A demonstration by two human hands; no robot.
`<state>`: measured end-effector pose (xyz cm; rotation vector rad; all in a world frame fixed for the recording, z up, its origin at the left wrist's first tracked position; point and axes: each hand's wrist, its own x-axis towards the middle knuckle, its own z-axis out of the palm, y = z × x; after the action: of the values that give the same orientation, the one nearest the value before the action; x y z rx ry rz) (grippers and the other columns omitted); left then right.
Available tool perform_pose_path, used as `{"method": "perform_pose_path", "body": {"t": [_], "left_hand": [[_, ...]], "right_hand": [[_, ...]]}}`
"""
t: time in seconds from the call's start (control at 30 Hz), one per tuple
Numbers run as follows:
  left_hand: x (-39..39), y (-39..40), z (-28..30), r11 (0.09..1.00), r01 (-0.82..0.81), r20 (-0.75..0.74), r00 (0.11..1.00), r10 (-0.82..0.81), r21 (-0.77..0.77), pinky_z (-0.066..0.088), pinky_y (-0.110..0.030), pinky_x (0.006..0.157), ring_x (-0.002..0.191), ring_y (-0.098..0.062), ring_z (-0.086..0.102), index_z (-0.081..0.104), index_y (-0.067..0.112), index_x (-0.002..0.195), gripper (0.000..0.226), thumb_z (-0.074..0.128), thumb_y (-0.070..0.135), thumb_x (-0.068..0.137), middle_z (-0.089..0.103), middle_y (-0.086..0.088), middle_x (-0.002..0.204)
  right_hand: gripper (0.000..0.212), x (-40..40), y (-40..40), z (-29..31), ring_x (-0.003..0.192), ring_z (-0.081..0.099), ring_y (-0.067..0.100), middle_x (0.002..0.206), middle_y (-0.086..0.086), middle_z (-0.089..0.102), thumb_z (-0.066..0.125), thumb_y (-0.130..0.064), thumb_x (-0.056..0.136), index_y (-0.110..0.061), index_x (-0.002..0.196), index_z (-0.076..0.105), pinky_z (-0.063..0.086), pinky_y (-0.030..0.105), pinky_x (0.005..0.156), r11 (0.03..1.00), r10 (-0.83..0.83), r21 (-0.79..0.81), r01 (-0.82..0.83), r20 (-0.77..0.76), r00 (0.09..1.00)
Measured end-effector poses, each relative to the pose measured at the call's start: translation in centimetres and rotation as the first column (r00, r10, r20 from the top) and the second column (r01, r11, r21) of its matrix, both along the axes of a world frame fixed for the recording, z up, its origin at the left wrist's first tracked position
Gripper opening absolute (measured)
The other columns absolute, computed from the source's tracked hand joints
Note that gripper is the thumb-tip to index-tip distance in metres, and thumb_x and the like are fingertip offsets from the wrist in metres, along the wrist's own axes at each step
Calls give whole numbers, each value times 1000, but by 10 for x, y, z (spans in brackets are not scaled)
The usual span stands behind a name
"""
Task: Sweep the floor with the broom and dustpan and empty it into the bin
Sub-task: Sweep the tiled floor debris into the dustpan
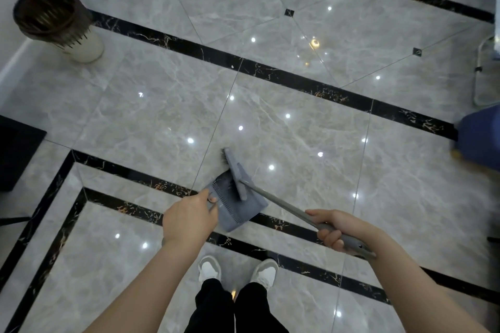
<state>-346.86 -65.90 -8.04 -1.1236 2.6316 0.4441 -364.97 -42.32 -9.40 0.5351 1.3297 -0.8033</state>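
Two hands at 6 o'clock, left hand [189,217] grips dustpan [238,208] handle, right hand [334,228] curled round broom [238,174] pole, brush head over pan, bin [58,24] at 10 o'clock, grey floor [297,127].

Even, fairly bright overhead light falls on a glossy marble floor [297,127], which throws back dozens of small white pinpoint reflections — densest around the broom [238,176] at centre. Shadows are faint and soft. Wide-angle distortion bows the floor's black border lines away from the broom toward every edge. Far right of the broom, a blue object [479,138] smears with blur — the far-left bin [54,21] is slightly soft.
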Motion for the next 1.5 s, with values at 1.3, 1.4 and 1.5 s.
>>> {"method": "perform_pose_path", "body": {"t": [1.3,1.4,1.5], "left_hand": [[59,-304,27,736,-670,-81,731,677,101,52,-37,56,58,-28,56,64,12,79,22,51,27,89,61,-10,61],[69,-315,18,703,-703,-73,700,711,106,51,-38,57,58,-30,56,64,10,77,21,53,24,88,60,-11,63],[78,-324,12,698,-711,-60,696,716,86,47,-33,55,58,-29,54,64,10,78,19,54,23,88,56,-7,60]], "right_hand": [[46,-85,-377,0,24,33,8,62,7,39,29,-10,100,-21,144,36,29,13,31,969,247,133,-209,-426,870],[46,-75,-406,-12,29,33,9,60,6,38,31,-11,100,-23,145,36,29,14,32,939,344,135,-317,-430,835],[45,-61,-427,-21,28,30,7,61,4,35,32,-12,101,-22,145,35,27,14,31,905,423,116,-410,-348,836]]}}
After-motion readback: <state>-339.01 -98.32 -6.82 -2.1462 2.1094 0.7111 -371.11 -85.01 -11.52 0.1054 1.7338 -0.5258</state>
